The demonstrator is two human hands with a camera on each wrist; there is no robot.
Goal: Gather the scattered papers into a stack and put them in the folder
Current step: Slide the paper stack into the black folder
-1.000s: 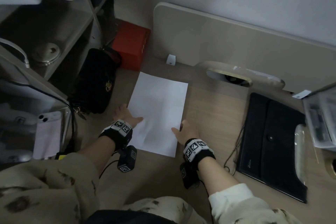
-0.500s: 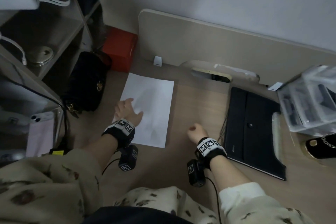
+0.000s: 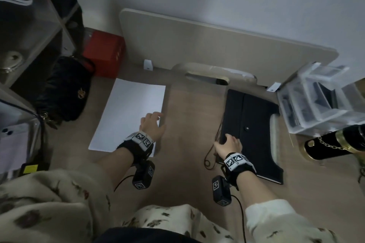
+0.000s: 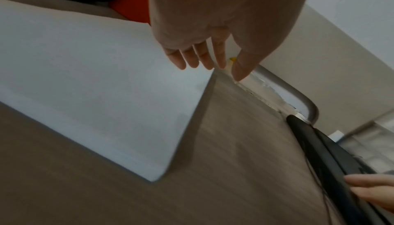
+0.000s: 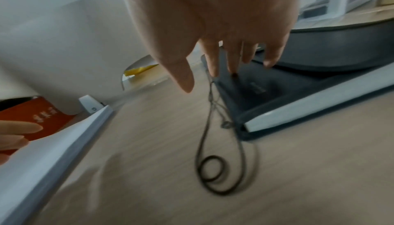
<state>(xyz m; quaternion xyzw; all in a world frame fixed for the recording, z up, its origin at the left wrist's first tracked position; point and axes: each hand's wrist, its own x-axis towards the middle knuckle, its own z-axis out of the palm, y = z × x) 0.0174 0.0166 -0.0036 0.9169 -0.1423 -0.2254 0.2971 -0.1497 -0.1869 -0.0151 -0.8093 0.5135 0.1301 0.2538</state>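
Paper stack [image 3: 128, 112] lies flat on the table [image 3: 189, 128], squared up, just beside the black handbag [image 3: 65, 92] and the red box [image 3: 104, 53]. Left hand [image 3: 152, 127] sits over the stack's edge nearest the folder — fingers [image 4: 198, 58] straight and spread, grip released, holding nothing (contact with the sheets can't be told from the left wrist view). Black folder [image 3: 254, 124] lies shut and flat, well apart from the stack, with bare table between them. Right hand [image 3: 229, 144] is at the folder's edge nearest the stack, fingers [image 5: 213, 63] extended down onto its cover, thumb out over the table — grip loose, not clasping anything. A thin dark cord [image 5: 213, 166] loops on the table just beside that folder edge. Clear plastic drawer unit [image 3: 316, 100] stands on the folder's far side from the stack, and a black-and-gold bottle [image 3: 335, 142] lies near it.
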